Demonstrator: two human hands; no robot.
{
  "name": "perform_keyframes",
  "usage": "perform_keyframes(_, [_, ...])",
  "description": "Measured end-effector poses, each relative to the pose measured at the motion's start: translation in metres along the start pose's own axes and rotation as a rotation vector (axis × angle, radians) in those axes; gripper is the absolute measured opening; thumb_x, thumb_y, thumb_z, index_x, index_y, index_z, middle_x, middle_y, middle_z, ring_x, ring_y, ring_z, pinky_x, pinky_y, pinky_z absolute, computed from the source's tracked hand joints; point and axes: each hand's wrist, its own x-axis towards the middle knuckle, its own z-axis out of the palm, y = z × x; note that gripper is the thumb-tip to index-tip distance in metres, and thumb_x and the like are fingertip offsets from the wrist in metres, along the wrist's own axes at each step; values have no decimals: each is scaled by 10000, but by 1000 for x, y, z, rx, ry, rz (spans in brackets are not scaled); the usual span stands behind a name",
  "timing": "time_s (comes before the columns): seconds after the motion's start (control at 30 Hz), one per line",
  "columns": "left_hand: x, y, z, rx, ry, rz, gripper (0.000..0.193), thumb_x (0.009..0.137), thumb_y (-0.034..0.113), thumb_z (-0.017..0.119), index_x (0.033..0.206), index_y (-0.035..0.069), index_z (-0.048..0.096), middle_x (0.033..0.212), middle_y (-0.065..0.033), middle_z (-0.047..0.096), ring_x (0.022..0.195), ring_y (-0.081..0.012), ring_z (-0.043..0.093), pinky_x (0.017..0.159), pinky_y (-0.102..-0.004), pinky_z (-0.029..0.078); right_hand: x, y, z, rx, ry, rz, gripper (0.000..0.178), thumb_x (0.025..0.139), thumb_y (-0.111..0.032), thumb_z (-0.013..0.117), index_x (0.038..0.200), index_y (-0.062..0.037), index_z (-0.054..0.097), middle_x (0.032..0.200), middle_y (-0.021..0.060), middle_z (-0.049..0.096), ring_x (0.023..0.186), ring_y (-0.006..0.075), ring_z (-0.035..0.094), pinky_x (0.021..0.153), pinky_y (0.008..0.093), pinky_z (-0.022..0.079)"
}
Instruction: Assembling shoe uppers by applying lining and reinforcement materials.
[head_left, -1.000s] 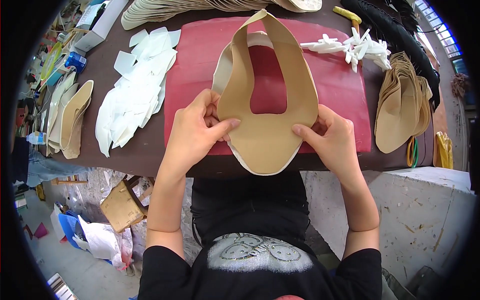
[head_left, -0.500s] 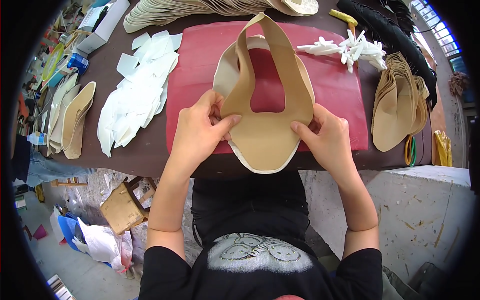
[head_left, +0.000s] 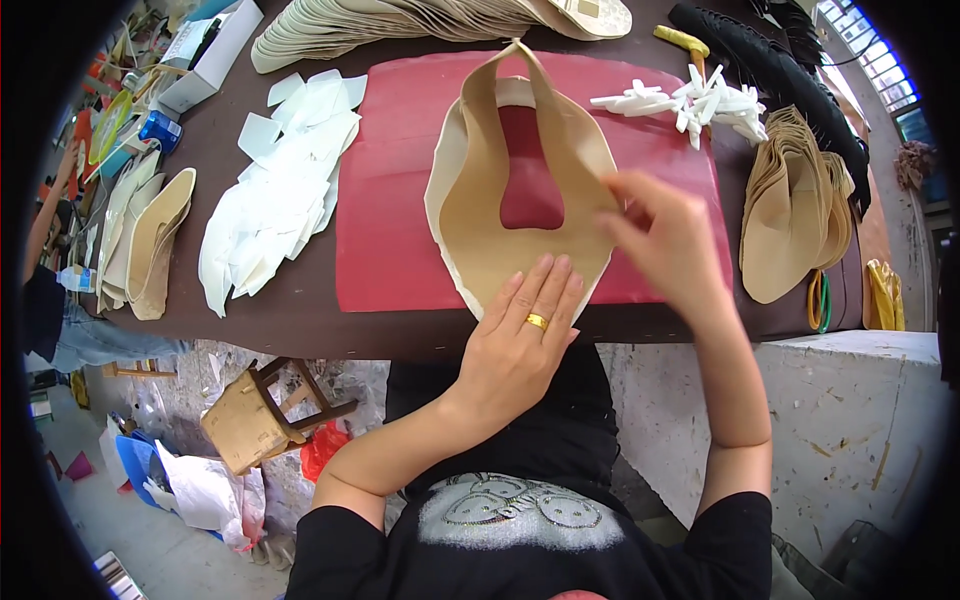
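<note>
A tan shoe upper (head_left: pixel 475 240) with a U-shaped opening lies over a pale, white-edged upper layer (head_left: pixel 446 160), partly on the red mat. Its tan back strap peaks at the far end. My left hand (head_left: pixel 525 325), with a gold ring, is open and lies flat on the toe area, fingers stretched and pressed against it. At the right side of the upper is my right hand (head_left: pixel 665 235), its fingers curled near the edge but smeared by motion; whether they grip the edge cannot be seen.
A red mat (head_left: pixel 385 200) covers the table's middle. White sheet pieces (head_left: pixel 270 200) lie left, small white sticks (head_left: pixel 700 100) and a yellow-headed hammer (head_left: pixel 685 42) far right. Stacks of tan pieces (head_left: pixel 785 220) stand right. A wooden stool (head_left: pixel 245 420) is below left.
My left hand has moved from the upper's left edge to lie flat on its toe. My right hand has shifted up along the right edge. The upper now lies flatter.
</note>
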Motion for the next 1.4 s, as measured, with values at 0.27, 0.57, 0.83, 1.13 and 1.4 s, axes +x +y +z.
perform_keyframes(0.27, [10, 7, -3, -23, -23, -67, 604, 821, 243, 666, 1331, -32, 496, 1381, -172, 517, 1213, -275, 527, 933, -349, 436, 39, 25, -11, 27, -184, 106, 294, 707, 38, 685, 998, 2, 707, 785, 71, 703, 596, 127, 575, 559, 251, 466])
perform_keyframes(0.57, [45, 11, 9, 147, -54, -193, 550, 812, 253, 649, 1292, 8, 543, 1325, -119, 570, 1013, -285, 550, 806, -340, 477, 64, 33, -14, -62, -239, -50, 203, 708, 16, 687, 911, 13, 695, 743, 81, 688, 578, 164, 568, 557, 286, 469])
perform_keyframes(0.83, [40, -8, -1, 116, -18, -101, 515, 803, 254, 660, 1246, 10, 564, 1313, -134, 570, 956, -279, 526, 776, -355, 457, 70, 27, -13, -167, -140, -176, 177, 698, 27, 671, 875, 14, 675, 701, 88, 666, 549, 196, 564, 545, 317, 469])
perform_keyframes(1.13, [44, 0, 2, 176, 93, -142, 459, 813, 200, 640, 1233, 26, 578, 1284, -106, 600, 943, -282, 541, 789, -349, 478, 50, 34, 1, -133, 95, -310, 219, 706, 32, 664, 924, 13, 657, 696, 92, 658, 532, 182, 547, 522, 315, 459])
perform_keyframes(1.4, [44, -22, -3, 288, 23, 23, 446, 811, 179, 630, 1234, 38, 602, 1200, -110, 637, 906, -276, 562, 740, -339, 491, 74, -9, -7, -568, -141, -362, 271, 724, 28, 672, 993, 3, 655, 742, 116, 694, 551, 212, 601, 525, 312, 463])
